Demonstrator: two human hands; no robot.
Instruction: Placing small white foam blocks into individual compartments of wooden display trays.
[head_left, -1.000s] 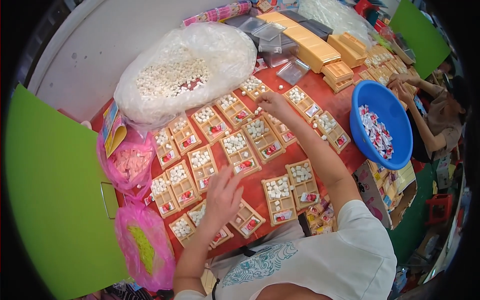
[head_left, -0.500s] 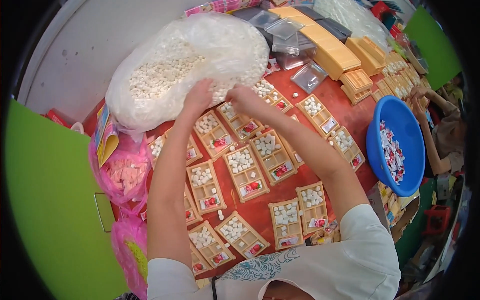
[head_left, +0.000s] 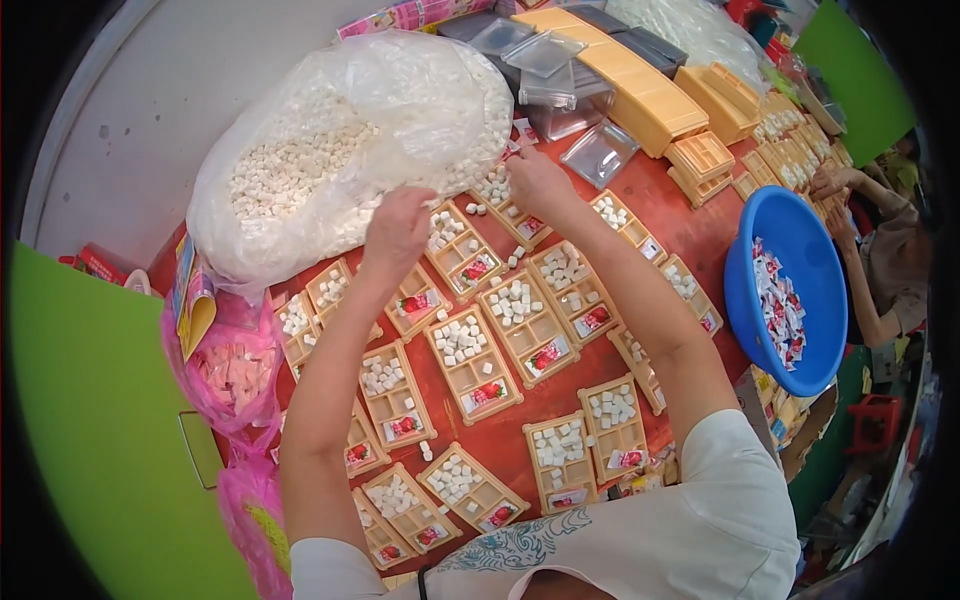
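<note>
My left hand is closed at the near edge of a clear plastic bag of small white cubes. White cubes show by its fingertips; whether they are gripped is unclear. Farther right, my right hand is closed above the far end of a tan compartment tray, its fingertips curled and whatever they hold hidden. Several similar trays, such as one tan tray between my forearms, hold white cubes in one compartment and a small strawberry-printed packet in another.
At right stands a blue basin of small packets. Clear plastic lids and stacked tan trays lie at the back. Pink bags sit at left on the red tabletop. Another person's hands work at far right.
My hands have moved apart: the left has drawn back from the cubes to the bag's near edge, the right has shifted right and farther away. The whole view has shifted slightly.
</note>
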